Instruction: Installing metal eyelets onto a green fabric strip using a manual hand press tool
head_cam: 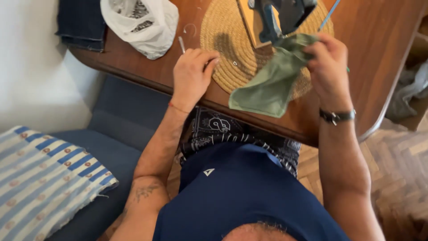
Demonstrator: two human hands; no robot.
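My right hand (329, 67) pinches the top of a green cloth (272, 80), which hangs down over a round woven mat (223, 35) on the wooden table (365, 53). My left hand (191, 73) rests on the table by the mat's left edge, fingers curled, nearest a thin silver pen-like tool (181, 44); whether it holds anything is hidden. Above the cloth sits a dark blue-grey device (285, 15) on a wooden block (250, 27). A thin blue stick (329, 15) runs up from my right hand.
A white plastic bag (140, 22) and folded dark denim (82, 22) lie at the table's far left. A blue bench (111, 134) with a striped cushion (44, 178) is to my left. Parquet floor (397, 169) and grey fabric (412, 87) are on the right.
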